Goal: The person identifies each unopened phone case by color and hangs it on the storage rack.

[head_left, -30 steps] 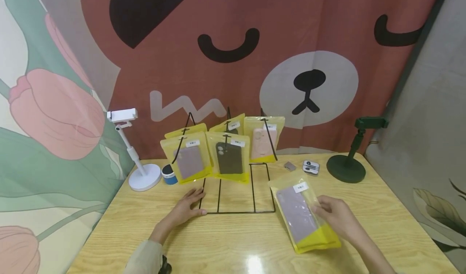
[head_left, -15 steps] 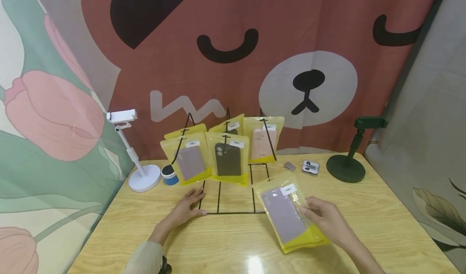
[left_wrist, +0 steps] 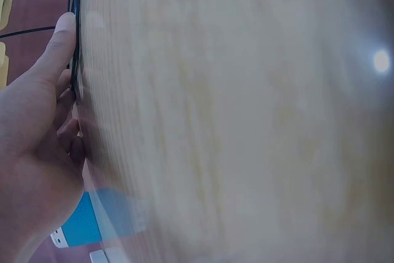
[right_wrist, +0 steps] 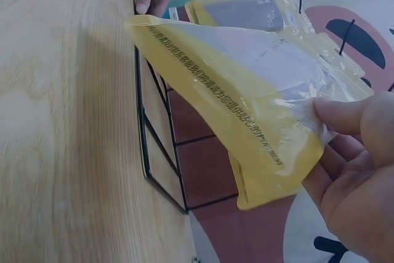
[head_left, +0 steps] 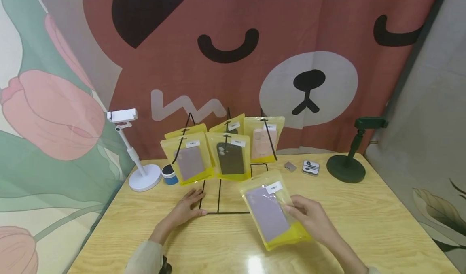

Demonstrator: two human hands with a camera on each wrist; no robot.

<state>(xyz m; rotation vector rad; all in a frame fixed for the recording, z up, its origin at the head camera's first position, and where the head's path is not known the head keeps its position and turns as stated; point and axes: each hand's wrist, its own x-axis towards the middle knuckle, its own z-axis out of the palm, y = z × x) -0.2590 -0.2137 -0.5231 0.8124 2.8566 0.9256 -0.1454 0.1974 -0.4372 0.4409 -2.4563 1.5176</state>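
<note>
My right hand [head_left: 311,217] pinches the right edge of a yellow-edged clear pouch [head_left: 267,213] holding a lilac phone case. The pouch tilts in front of the rack, covering the right part of its base. In the right wrist view, the pouch's yellow bottom [right_wrist: 203,84] faces the camera, thumb on the near side. My left hand [head_left: 187,207] rests at the left front corner of the black wire rack [head_left: 219,197], its thumb [left_wrist: 58,47] along the rod. On the rack's hooks hang several similar pouches: lilac [head_left: 191,160], black [head_left: 230,158] and pink [head_left: 264,140] cases show.
A white phone stand [head_left: 145,178] and a blue jar [head_left: 169,176] stand left of the rack. On the right are a small grey piece [head_left: 290,166], boxed earphones [head_left: 310,167] and a dark green phone stand [head_left: 346,168]. A bear-print curtain [head_left: 225,79] hangs behind.
My right hand has carried the lilac-case pouch leftward, across the right front of the rack base. My left hand has stayed at the rack's corner.
</note>
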